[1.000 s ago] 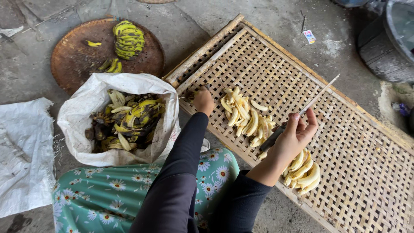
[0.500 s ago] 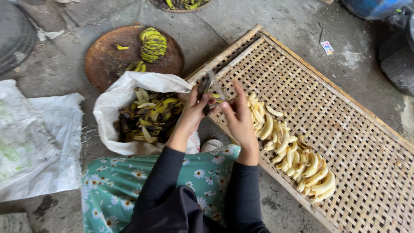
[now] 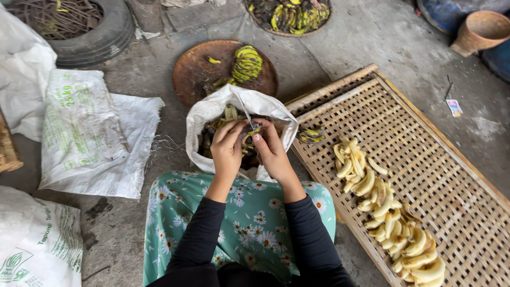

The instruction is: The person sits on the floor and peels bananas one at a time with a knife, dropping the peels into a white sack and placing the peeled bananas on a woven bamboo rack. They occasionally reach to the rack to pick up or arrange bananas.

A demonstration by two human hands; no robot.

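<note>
Concrete floor (image 3: 372, 37), grey, rough and stained, carries everything in view; no worktop is present.

Fingers: both hands meet at centre frame, over the mouth of a white sack. The left hand (image 3: 227, 150) and right hand (image 3: 272, 151) have their fingers curled closed around one small dark-skinned banana (image 3: 249, 129). A thin pale blade or strip rises from the grip toward the upper left; what it is cannot be confirmed.

Step in hand, as judged: peeling this banana above the sack, so the skin drops inside. The next move would call for a firm hold by one hand while the other strips the skin lengthwise, with care near the blade.

Outward from the hands:
- White sack (image 3: 212, 109), soft woven plastic, rim rolled open, filled with limp yellow-black peels.
- Floral skirt (image 3: 239, 212), green cloth, lower centre, under black sleeves.
- Woven tray (image 3: 425, 122), split bamboo lattice in a pole frame, right half of frame, lying flat and just beside the sack.
- Peeled bananas (image 3: 372, 186), pale yellow, smooth, curved, laid in a row running toward the lower right corner.
- Round tray (image 3: 196, 69), rusty brown, above the sack, holding a bunch of bananas (image 3: 247, 62), green-yellow.
- Flat sacks (image 3: 90, 127), printed white, left of frame.
- Tyre (image 3: 106, 37), black rubber, upper left.
</note>
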